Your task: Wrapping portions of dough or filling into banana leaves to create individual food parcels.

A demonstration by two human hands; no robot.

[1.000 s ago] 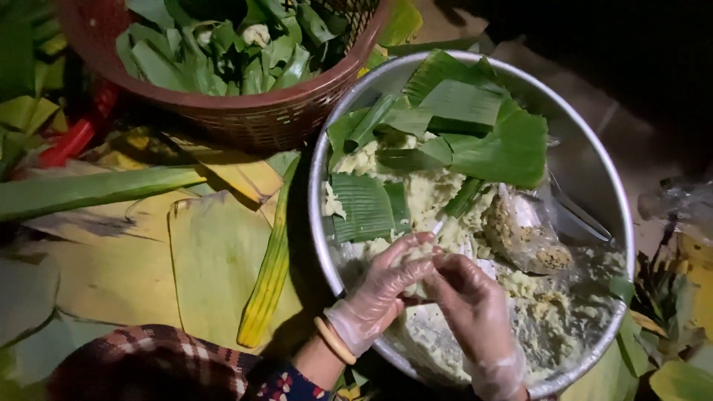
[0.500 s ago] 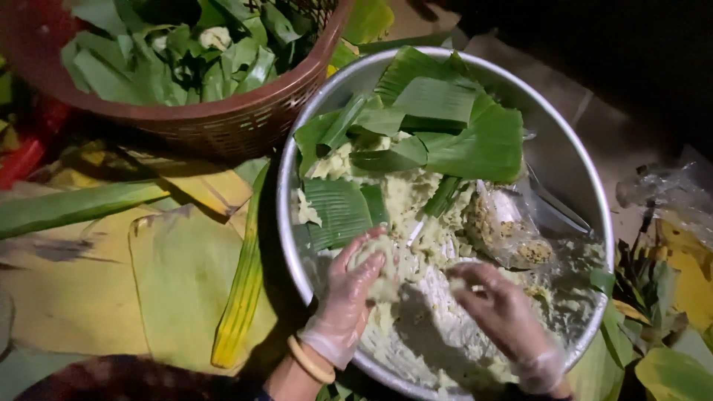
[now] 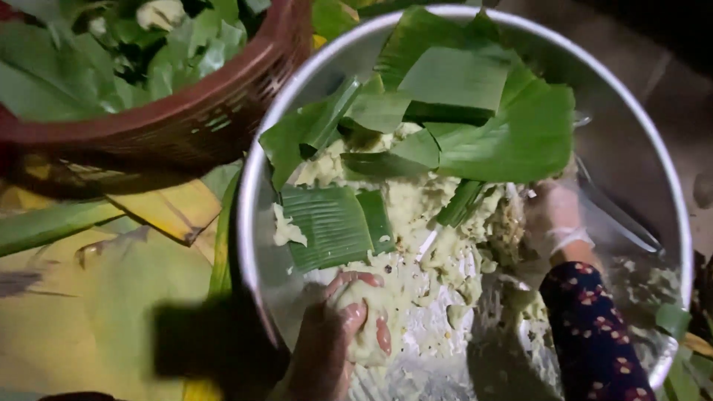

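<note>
**A:** What's my left hand (image 3: 349, 327) doing?

**B:** Its grip is cupped shut around a lump of pale dough (image 3: 364, 334) at the near rim of the metal basin (image 3: 256, 223). My right hand (image 3: 553, 223), gloved, digs into the mash; can't tell its grip.

**A:** Risks?

**B:** I'd guess sticky dough smearing, or the lump dropping.
</note>
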